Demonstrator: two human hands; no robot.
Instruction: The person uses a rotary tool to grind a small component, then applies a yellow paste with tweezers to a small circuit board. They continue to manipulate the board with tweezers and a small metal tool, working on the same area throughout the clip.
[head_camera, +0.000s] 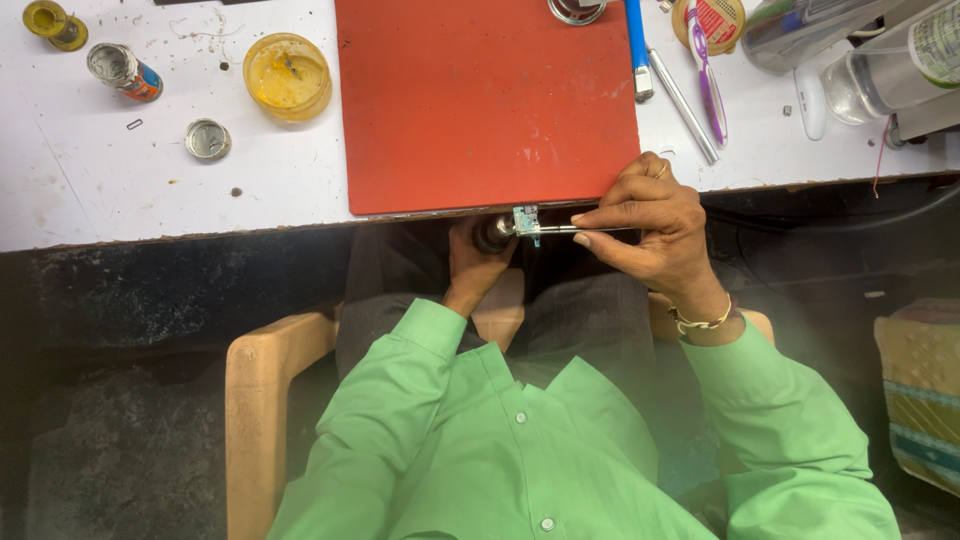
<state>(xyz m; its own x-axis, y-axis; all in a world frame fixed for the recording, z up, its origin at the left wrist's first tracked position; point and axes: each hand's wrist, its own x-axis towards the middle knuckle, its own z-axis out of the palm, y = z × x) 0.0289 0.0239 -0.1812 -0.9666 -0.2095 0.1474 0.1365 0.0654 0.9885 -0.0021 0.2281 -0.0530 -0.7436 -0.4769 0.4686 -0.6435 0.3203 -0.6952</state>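
My left hand (474, 262) is below the table edge, closed around a small dark round part (492, 233) with a tiny green circuit board (526, 222) at its end. My right hand (655, 232) pinches a thin metal tool, like tweezers (575, 230), whose tip touches the circuit board. Both hands hover just in front of the near edge of a red mat (480, 100) lying on the white table (90, 190).
On the table: a yellow tub (288, 75), a small can (124, 71), a round lid (208, 139), a yellow spool (55, 24), a blue-handled tool (638, 50), a metal rod (683, 105), a purple toothbrush (707, 70), a clear bottle (880, 75). A chair arm (262, 400) stands at left.
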